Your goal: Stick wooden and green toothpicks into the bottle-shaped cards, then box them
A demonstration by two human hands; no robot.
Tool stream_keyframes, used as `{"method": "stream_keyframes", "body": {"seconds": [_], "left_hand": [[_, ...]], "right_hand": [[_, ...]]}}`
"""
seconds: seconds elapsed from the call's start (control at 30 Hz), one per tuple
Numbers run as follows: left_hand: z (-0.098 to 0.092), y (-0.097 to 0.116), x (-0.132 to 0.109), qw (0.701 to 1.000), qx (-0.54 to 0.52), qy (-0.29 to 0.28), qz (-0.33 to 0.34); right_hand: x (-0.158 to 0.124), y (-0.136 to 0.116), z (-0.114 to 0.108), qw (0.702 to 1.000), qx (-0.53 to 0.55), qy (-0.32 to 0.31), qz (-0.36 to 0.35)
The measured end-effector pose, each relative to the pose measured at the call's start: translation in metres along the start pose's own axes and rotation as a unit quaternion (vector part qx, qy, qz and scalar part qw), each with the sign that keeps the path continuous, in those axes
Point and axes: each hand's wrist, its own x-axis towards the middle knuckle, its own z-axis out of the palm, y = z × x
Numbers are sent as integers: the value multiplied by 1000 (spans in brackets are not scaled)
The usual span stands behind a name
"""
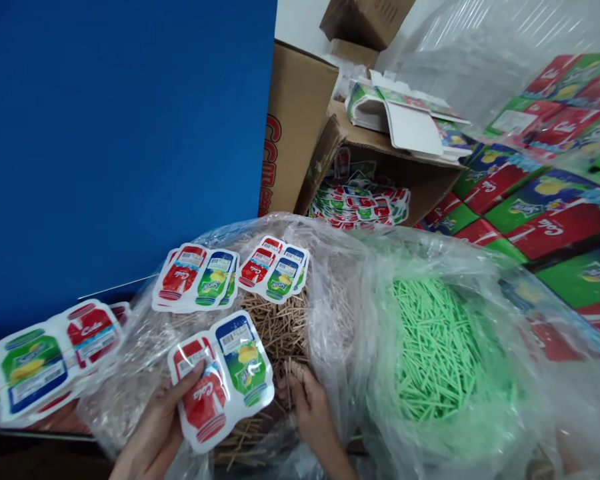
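Low in front of me, my left hand (157, 420) grips a twin-pouch packet (223, 383), thumb across its Cola half, the Sprite half to the right. Just beside it, my right hand (314, 403) is closed around a small bunch of sticks (294, 373); how many, I can't fairly tell, as the fingers blur. Both are over a clear bag (330, 313) of loose tan sticks (267, 327). Off to my left lies a pile of packets (55, 360); two smaller stacks, one left (193, 277) and one right (275, 267), rest on the bag beyond my hands. To the right, green sticks (433, 353) fill another bag (380, 380). Farther back, an open cardboard box (435, 183) holds more packets (360, 205), near printed cartons (535, 220).
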Motion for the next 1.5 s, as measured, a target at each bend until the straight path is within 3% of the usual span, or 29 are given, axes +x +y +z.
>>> {"method": "stream_keyframes", "body": {"seconds": [0.13, 0.27, 0.37, 0.57, 0.67, 0.9, 1.0, 1.23, 1.5], "left_hand": [[-5, 0, 1, 1000, 23, -3, 21], [-16, 0, 5, 998, 40, 29, 45], [-23, -2, 8, 997, 50, 18, 47], [-25, -11, 19, 988, 151, 8, 32], [-20, -22, 22, 968, 242, -31, 61], [-6, -57, 23, 890, 364, -213, 175], [0, -63, 22, 874, 389, -217, 193], [0, -66, 24, 842, 424, -250, 219], [-6, -73, 26, 851, 428, -247, 178]], "right_hand": [[0, -11, -3, 999, 36, -15, -6], [-3, -10, -5, 998, -31, -31, -41], [-5, -5, -4, 997, -62, -9, -55], [-8, -21, -8, 993, 116, 1, 17], [-8, -35, -18, 976, 208, 13, 62], [-3, -60, -29, 933, 334, 76, 106], [0, -70, -24, 930, 343, 65, 118], [2, -80, -17, 970, 211, -55, 104], [2, -68, -16, 963, 248, -5, 106]]}}
